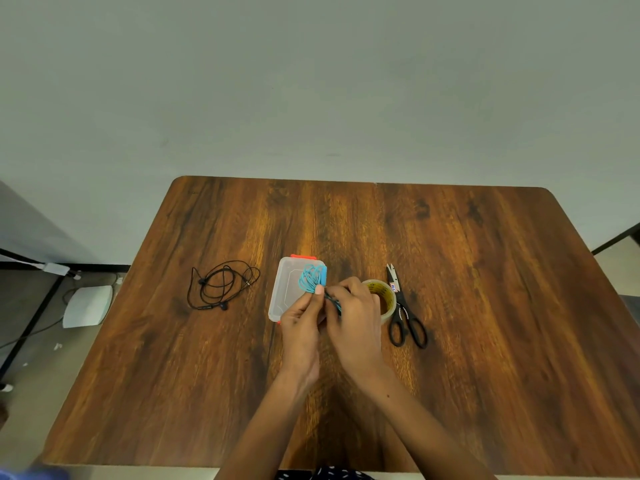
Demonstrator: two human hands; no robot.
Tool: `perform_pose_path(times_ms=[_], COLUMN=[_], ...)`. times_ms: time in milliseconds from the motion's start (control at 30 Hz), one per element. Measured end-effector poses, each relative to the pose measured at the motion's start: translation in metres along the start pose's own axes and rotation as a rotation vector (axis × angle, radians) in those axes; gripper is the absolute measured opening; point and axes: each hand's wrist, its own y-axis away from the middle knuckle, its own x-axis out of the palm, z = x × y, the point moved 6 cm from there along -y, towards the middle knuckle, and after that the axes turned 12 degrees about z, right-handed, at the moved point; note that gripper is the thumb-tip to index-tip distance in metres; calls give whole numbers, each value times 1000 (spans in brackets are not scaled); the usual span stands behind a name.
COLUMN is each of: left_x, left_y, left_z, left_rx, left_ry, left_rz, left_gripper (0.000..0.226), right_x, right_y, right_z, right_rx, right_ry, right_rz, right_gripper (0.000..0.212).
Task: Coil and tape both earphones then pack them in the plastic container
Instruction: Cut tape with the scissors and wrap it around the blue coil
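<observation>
Both hands are up over the container [281, 299]; left hand [300, 327] pinches the blue earphones [311, 278] coil, right hand [353, 317] curls round its tail; I'd keep loops tight before taping; black earphones [221, 285] sit loose on the surface [485, 375], tape [383, 299] close by.

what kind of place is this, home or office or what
Hard to say for sure; it looks like a plain indoor workspace, perhaps an office or study room. A wooden table stands against a bare wall, and cables with a white device lie on the floor at the left.
</observation>
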Motion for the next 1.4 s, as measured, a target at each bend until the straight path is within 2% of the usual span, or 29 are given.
perform_pose_path(times_ms=[167, 300, 400, 500, 567, 667, 767, 833, 1033, 1200, 1400], left_x=[4, 8, 11, 0, -8, -8, -6, -6, -11, -8, -11], left_y=[-3, -6, -9, -16, -19, -16, -16, -16, -17, -15, -13], left_z=[-4, -3, -3, -8, -21, -34, -33, -29, -22, -28, -34], left_rx=[-5, -55, -112, -152, -98, -37, -50, -58, -39, 45, 173], left_ry=[-24, -32, -53, -107, -221, -342, -375, -360, -309, -368, -441], left_rz=[123, 231, 241, 101, 64, 144, 225, 225, 92, 142, 78], left_gripper=[23, 29, 31, 29, 26, 19, 18, 20, 21, 18, 11], right_x=[-2, -1, 0, -5, -5, 0, 0, 2, 6, 6, 9], right_y=[0, -3, -6, -10, -11, -6, -2, 1, 5, 6, 8], right_z=[-4, -8, -13, -19, -25, -32, -33, -32, -27, -24, -23], right_rx=[-37, -38, -49, -34, 106, 316, 401, 434, 453, 441, 418], right_ry=[-28, -56, -119, -386, -669, -1112, -1322, -1386, -1464, -1470, -1496], right_rz=[-41, -42, -42, -10, 81, 234, 320, 352, 364, 353, 305], right_gripper=[36, 33, 21, 13, 12, 15, 16, 15, 16, 16, 16])
